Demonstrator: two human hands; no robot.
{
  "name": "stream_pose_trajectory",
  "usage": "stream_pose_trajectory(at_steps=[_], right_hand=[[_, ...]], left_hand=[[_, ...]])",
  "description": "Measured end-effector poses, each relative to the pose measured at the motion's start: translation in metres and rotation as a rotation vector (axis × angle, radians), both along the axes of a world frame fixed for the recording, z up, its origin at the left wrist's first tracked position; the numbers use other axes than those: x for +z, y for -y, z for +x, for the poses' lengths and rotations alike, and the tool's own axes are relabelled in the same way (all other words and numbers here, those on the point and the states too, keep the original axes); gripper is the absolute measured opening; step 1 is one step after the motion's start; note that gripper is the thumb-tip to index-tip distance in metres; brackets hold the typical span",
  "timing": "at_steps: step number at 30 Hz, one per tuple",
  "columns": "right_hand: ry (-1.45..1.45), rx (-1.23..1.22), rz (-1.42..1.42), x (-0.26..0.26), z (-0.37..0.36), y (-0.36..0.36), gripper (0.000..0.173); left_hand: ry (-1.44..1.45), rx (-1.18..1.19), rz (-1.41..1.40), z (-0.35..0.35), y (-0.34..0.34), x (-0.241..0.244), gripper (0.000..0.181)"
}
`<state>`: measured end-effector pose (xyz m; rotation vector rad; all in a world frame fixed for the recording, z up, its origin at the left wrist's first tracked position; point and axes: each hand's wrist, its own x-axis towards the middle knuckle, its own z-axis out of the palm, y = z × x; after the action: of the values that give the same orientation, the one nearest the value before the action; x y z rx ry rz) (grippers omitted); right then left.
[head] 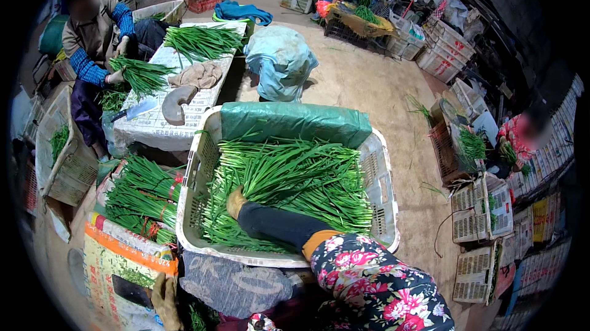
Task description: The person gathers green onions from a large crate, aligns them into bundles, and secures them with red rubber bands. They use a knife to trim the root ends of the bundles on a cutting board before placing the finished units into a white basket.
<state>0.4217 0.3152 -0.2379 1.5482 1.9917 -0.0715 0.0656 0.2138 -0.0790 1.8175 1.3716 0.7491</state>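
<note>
A white plastic crate [392, 183] lined at its far side with a green plastic sheet [295, 121] stands before me, filled with layered garlic chives [295, 169]. My right hand [236, 203], in a tan glove, reaches into the crate's left part. It grips the pale ends of some chives on top, whose leaves fan to the upper right. Lower left, my gloved left hand [165, 301] hovers over or rests at a printed sack [103, 262], fingers apart, beside a dark flat rectangular object [132, 291]. I see nothing in that hand.
Tied chive bundles [143, 197] lie left of the crate. A cloth-covered table [184, 135] carries a knife [140, 109], a curved grey block [177, 105] and loose chives. A covered stool [281, 61] stands beyond the crate. Three other people sit around, handling greens; plastic crates [474, 271] line the right.
</note>
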Motion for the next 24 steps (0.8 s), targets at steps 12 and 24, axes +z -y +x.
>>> stream_pose_trajectory(at_steps=[12, 24], right_hand=[[-0.572, 0.025, 0.389, 0.081, 0.1, 0.023, 0.017], [-0.946, 0.055, 0.713, 0.151, 0.133, 0.014, 0.021]], left_hand=[[0.238, 0.43, -0.404, -0.027, 0.092, 0.019, 0.03], [0.49, 0.501, -0.495, -0.017, 0.116, 0.013, 0.045]])
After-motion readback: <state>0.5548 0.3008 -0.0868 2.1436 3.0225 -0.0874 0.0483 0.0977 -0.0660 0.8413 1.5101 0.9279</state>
